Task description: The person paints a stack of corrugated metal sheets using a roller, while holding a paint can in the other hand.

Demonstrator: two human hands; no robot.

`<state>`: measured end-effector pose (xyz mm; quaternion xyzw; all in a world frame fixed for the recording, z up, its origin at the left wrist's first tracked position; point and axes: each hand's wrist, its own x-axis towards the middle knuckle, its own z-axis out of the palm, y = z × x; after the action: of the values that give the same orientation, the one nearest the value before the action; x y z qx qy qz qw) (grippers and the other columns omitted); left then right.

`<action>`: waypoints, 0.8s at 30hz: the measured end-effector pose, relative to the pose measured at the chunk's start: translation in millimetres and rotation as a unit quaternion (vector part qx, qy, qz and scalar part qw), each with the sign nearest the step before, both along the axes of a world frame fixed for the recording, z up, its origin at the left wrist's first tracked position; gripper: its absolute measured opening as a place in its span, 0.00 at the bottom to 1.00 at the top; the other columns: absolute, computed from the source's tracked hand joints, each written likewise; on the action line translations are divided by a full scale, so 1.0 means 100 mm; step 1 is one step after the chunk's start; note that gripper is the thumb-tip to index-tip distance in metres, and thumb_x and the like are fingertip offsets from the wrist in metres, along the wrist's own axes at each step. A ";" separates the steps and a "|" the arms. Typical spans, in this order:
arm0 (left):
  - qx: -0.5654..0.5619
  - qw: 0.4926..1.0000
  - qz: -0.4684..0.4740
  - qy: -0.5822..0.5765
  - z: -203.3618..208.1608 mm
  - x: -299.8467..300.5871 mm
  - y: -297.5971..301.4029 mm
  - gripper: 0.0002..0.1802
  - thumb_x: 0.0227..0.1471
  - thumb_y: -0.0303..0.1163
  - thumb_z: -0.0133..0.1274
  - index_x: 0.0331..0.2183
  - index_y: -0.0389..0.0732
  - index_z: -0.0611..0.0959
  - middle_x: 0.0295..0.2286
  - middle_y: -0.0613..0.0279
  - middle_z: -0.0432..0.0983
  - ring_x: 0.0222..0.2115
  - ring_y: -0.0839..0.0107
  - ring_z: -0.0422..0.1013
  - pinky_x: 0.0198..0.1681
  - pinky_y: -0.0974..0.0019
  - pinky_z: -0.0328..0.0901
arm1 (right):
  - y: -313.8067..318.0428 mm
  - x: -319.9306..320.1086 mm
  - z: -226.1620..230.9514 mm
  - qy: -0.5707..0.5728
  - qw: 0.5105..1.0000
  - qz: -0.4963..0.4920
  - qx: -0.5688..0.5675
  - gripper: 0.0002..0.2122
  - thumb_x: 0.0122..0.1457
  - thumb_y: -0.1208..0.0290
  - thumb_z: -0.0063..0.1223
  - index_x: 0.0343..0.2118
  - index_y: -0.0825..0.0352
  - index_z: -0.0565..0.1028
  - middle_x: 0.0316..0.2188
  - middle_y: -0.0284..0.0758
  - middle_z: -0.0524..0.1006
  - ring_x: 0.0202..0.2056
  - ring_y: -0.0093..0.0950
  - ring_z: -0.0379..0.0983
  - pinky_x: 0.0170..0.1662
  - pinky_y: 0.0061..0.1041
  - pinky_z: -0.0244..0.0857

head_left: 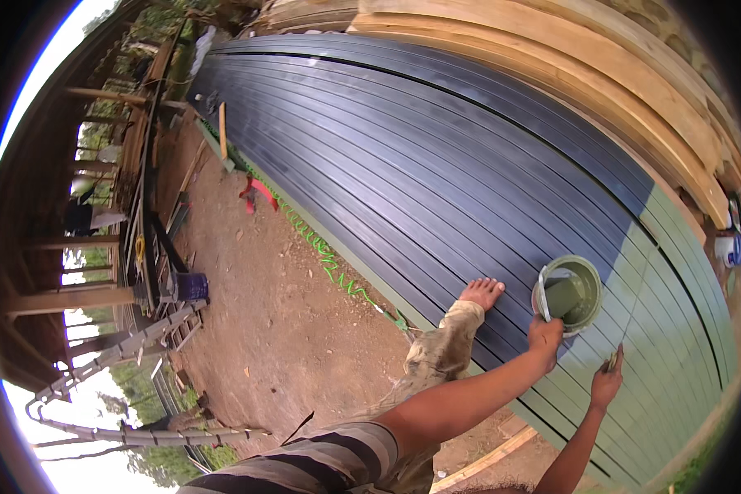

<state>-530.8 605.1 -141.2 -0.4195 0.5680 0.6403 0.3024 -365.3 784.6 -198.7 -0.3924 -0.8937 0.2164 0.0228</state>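
Observation:
My left hand [544,336] is closed on the rim of a round bucket [592,309], tilted so that its inside shows. Dull green paint coats its inner wall, and a green cylindrical shape sits inside. To the right, my right hand [608,380] is closed around a small object, mostly hidden by the fingers. A thin pale line [636,298] runs up from that hand across the boards; whether it is a rod or a string I cannot tell. Beneath both hands lie long parallel boards [436,189], blue-grey over most of their length and pale green at the right.
My bare foot [483,293] rests on the boards. Thick timber beams [568,66] line the far side. A green coiled hose [309,235] and red strap [258,193] lie along the near edge. A dark bucket [191,286] stands on the dirt ground near a ladder [132,337].

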 end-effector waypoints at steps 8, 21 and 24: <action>0.204 0.977 0.068 -0.010 -0.02 0.03 -0.18 0.26 0.49 0.22 0.49 0.52 0.33 0.71 0.46 0.55 0.73 0.44 0.64 0.74 0.49 0.62 0.72 | -0.97 1.14 0.47 -0.107 0.990 -0.039 -0.083 0.32 0.58 0.77 0.52 0.67 0.49 0.62 0.34 0.50 0.79 0.33 0.52 0.76 0.35 0.49 0.70; 0.181 0.981 0.067 -0.007 0.08 -0.10 -0.26 0.22 0.51 0.17 0.47 0.50 0.33 0.71 0.50 0.54 0.69 0.48 0.59 0.72 0.53 0.57 0.74 | -3.10 3.40 1.39 -0.292 0.922 -0.082 -0.242 0.34 0.60 0.67 0.51 0.69 0.38 0.54 0.29 0.48 0.75 0.29 0.51 0.76 0.33 0.50 0.70; 0.194 0.979 0.061 -0.005 0.00 -0.09 -0.27 0.21 0.52 0.16 0.46 0.50 0.32 0.71 0.51 0.51 0.69 0.50 0.57 0.71 0.56 0.54 0.73 | -3.35 3.66 1.71 -0.348 0.895 -0.085 -0.265 0.34 0.59 0.71 0.52 0.69 0.43 0.57 0.27 0.47 0.76 0.29 0.51 0.75 0.32 0.49 0.70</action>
<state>-540.2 578.5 -141.0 -0.3903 0.4049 0.7532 0.3412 0.8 449.1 -28.0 -0.5089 -0.7172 0.2920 -0.3760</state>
